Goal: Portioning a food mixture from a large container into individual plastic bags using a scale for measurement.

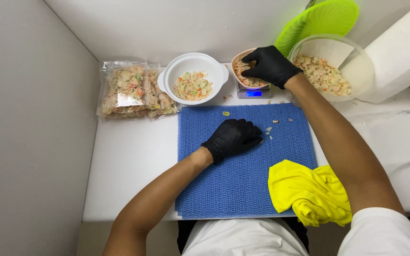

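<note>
Your right hand reached into the small bowl on the scale, fingers pinched on mixed snack pieces. Your left hand rested curled, holding nothing visible, on the blue mat; adjusting piece by piece suited the reading.

We wear black gloves on the left hand and right hand, bare forearms, short white sleeves.

light: bright, even, from above | shadows: soft, faint beside the arms | glare: mild washout on white paper roll far right | focus: sharp throughout | distortion: slight wide-angle bend at left wall
</note>
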